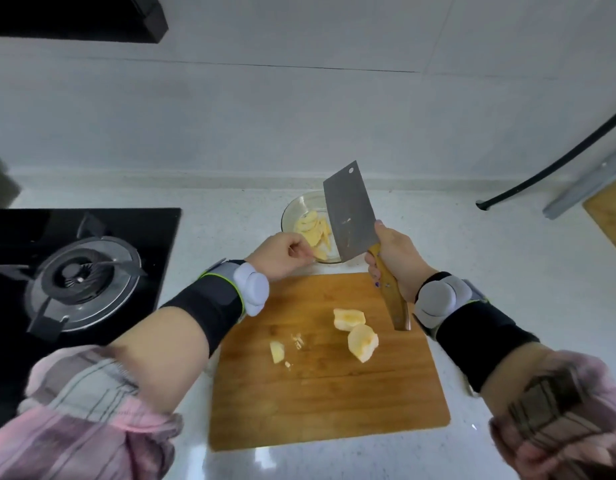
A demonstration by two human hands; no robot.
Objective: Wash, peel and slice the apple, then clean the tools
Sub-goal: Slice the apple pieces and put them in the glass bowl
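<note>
Nearest, two peeled apple chunks (355, 332) are lying on the cutting board (327, 403). Right hand (398, 261) is gripping the cleaver (350, 216) upright. Left hand (282, 254) is pinching a slice at the far glass bowl (292, 211) of apple slices (313, 232).

No readable text

No letters, numbers, brand marks or signs can be made out anywhere: the cleaver (348, 216) blade shows only smudges, and the wrist bands (216, 299), the hob (81, 271) at left and the board (334, 393) are plain.
</note>
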